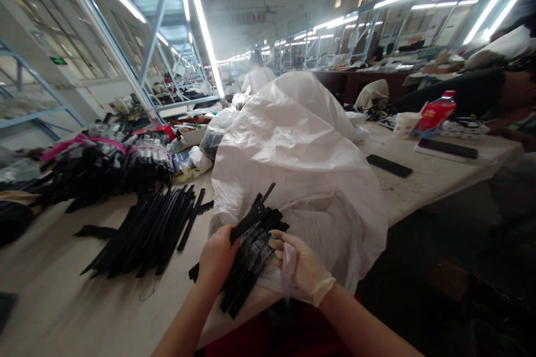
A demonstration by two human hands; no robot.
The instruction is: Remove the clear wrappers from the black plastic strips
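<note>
Head view, left hand gripping black strips, gloved right hand alongside

Long fluorescent tubes hang overhead and run off into the distance, burning out to plain white and lending the roof frames a cool blue cast. Haze softens the far end of the hall. The white plastic sheet throws back pale glare along its creases, while the area under the right side of the table sinks into near-black. Wide-angle distortion stretches and tilts the edges, and the lower left corner looks smeared.
</note>
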